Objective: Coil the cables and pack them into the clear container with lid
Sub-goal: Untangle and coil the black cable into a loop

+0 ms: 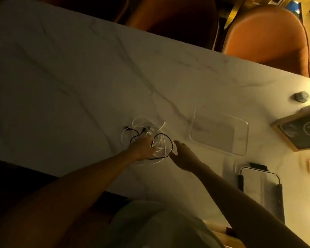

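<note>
A tangle of cables lies on the marble-patterned desk (pixel 79 77), a little nearer than its middle: loose loops of white cable (pixel 141 125) mixed with a thinner black cable (pixel 166 136) whose loop arcs out to the right side of the pile. The left hand (pixel 143 146) rests on the nearer part of the tangle, fingers reaching into the loops; the light is dim and the picture soft, so it seems to be pinching strands, though I cannot tell for certain that it has hold of any. The right hand (pixel 182 151) hovers just beside the right edge of the black loop, palm down, fingers spread and fairly straight, holding nothing. To the right of the cables, apart from them, stands the clear container (pixel 243 140), a shallow rectangular tub with rounded corners, with none of the cables in it. Nearer the person and further right lies the lid (pixel 258 185), clear with dark clips along its edges, flat on the desk and off the container. Beyond the container, near the desk's right corner, sits a small round grey object (pixel 301 96), and a wood-framed dark board (pixel 297 133) with white lettering juts in from the right. Two orange chairs (pixel 265 33) stand at the far side of the desk.
</note>
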